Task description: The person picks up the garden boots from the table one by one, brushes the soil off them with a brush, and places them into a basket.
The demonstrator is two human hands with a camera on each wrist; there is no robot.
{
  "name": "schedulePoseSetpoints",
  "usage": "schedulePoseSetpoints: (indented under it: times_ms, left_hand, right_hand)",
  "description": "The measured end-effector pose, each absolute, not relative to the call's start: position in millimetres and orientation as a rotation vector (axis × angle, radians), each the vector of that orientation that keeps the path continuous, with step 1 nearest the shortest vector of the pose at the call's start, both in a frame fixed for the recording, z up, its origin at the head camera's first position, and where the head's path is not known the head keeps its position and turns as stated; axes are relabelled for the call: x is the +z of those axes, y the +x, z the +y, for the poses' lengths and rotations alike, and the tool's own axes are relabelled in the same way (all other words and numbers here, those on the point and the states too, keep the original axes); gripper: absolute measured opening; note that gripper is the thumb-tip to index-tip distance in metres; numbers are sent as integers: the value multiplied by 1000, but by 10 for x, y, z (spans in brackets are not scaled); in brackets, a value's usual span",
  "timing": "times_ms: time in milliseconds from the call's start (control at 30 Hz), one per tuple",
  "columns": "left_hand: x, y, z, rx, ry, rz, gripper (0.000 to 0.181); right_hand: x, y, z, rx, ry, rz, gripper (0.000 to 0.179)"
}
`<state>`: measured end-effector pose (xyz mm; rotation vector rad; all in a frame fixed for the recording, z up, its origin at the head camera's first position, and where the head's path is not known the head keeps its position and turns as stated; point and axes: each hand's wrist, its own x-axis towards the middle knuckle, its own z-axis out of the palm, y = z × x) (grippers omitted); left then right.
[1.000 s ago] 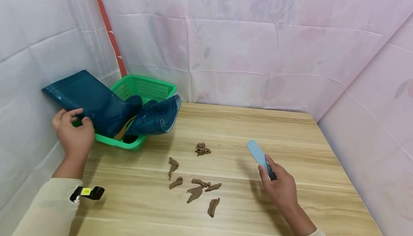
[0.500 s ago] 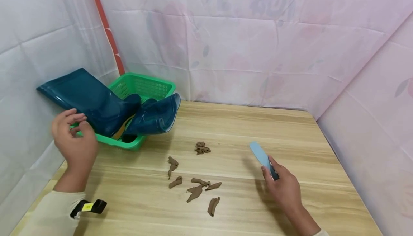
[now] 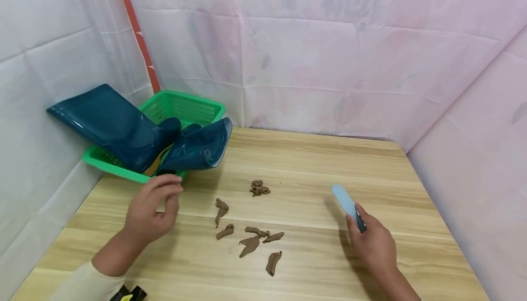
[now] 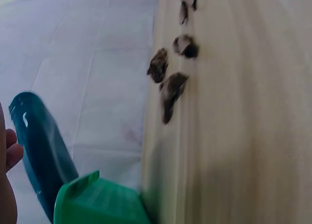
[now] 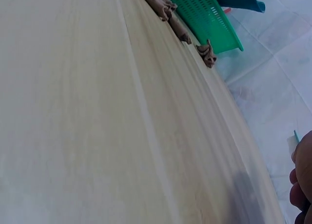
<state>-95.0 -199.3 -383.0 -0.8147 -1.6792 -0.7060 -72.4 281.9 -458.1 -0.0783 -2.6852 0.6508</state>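
Observation:
My right hand (image 3: 374,244) grips the dark handle of a light blue spatula (image 3: 343,199), its flat blade pointing up and away over the table. Above the wood, in front of the green basket (image 3: 111,168), hovers my left hand (image 3: 152,212); its fingers are loosely bent and nothing is in them. Two dark blue rubber boots, one on the left (image 3: 111,122) and one on the right (image 3: 193,147), lie tilted in the basket. Several brown clay-like pieces are scattered mid-table, among them a small clump (image 3: 259,188) and a flat scrap (image 3: 250,245). The spatula's handle is mostly hidden by the right hand.
The wood-grain table (image 3: 329,154) meets pale cloth walls (image 3: 296,63) at its back and sides. Standing at the back left corner, the basket has the left boot's shaft leaning out toward the wall. The right boot's open top juts past the basket's right rim.
My left hand has left the basket's left side by the boot and moved right and nearer to me. My right hand with the spatula has shifted slightly right and nearer.

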Motion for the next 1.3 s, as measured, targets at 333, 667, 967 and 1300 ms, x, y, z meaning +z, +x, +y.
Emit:
schedulePoseSetpoints:
  times_ms: [333,667,967,1300]
  left_hand:
    - [-4067,-781,-1916,-682,-978,-2249,41]
    - [-4150,-757,-1806,-656,-1045,-2462,20]
    - [-4154,-758,-1737,-677,-1063,-2503,24]
    - [-4216,-744,-1690,-656,-1045,-2479,31]
  right_hand:
    - [-4596,-702,2954,607,-191,-2749,48]
    - [-4628,-687,3094,560,-318,-2885,53]
    - [-4669,-688,3154,585,-402,-2925,54]
    - [-4708,-690,3172,632,-331,-2901,48]
